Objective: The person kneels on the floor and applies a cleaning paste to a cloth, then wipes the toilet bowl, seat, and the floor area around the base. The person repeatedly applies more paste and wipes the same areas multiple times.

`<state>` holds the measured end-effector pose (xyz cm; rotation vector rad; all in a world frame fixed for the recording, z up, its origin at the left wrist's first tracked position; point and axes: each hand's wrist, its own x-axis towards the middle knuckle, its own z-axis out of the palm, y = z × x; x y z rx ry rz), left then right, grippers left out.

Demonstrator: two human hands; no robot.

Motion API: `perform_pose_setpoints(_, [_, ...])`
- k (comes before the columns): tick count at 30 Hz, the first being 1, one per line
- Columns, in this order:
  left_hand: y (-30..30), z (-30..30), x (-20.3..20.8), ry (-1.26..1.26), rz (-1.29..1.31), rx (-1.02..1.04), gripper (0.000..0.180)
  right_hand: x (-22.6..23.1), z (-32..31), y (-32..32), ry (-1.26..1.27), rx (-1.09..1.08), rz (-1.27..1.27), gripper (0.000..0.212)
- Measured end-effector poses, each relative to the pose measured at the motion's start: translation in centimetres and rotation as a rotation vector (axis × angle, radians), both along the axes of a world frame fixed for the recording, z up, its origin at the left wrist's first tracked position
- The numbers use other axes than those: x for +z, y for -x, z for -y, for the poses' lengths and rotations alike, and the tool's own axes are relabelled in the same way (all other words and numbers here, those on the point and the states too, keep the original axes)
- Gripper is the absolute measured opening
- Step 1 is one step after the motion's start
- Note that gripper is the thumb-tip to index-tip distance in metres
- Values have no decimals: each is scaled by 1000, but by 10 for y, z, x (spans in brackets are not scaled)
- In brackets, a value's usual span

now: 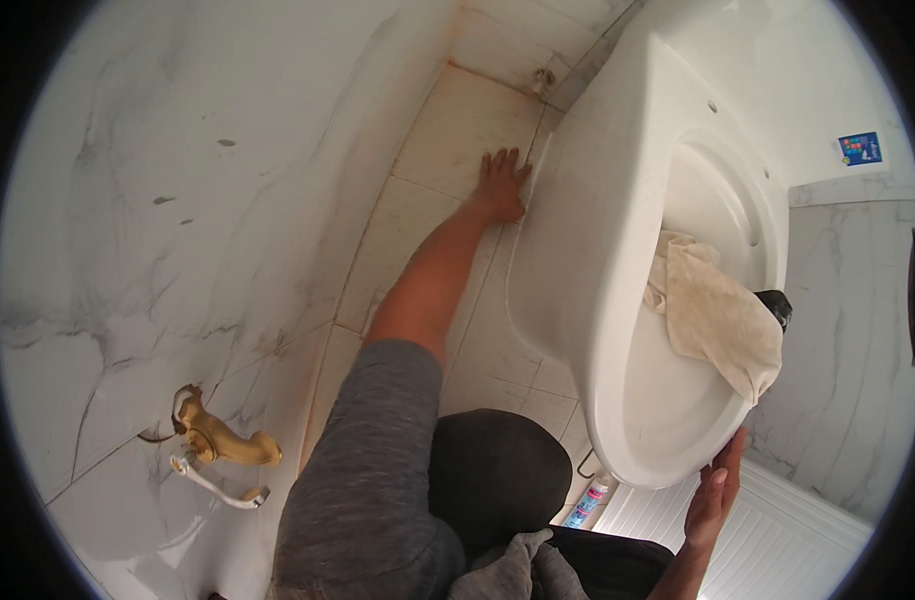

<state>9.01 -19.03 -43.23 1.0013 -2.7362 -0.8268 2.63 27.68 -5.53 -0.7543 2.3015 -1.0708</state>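
Observation:
My left hand (500, 187) is stretched out to the far side, fingers spread flat on the pale tiles (433, 140). It lies close beside the white washbasin (568, 230) and holds nothing. At the basin's near right rim is my right hand (713, 497), fingers extended and touching the edge; some fingertips are hidden behind it. A crumpled beige cloth (718, 325) lies in the bowl and droops over the right rim. From under the cloth pokes a black object (776, 308), too covered to name.
Gold-coloured taps with a silver spout (223, 440) jut from the marbled wall at left. A small metal fitting (544, 80) sits at the far wall. Near the basin's front stands a pink-and-blue bottle (586, 503). A white ribbed panel (768, 530) is at lower right.

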Motion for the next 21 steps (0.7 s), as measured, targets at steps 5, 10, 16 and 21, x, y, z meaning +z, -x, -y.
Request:
perform_pose_setpoints(5, [1,-1,-2,-26,-28,-32,89,-9,-4,1,73,29,17,102])
perform_pose_setpoints(10, [1,-7,1,-40,-41,-30,89,-10,-9,5,83,33,33,104])
perform_pose_setpoints(16, [-4,-8,9,-63,60,-79,90,-7,-11,8,58,39,43,105])
perform_pose_setpoints(21, [-17,-23,16,-54,132,-113,88,-4,-8,6,50,2,66,118])
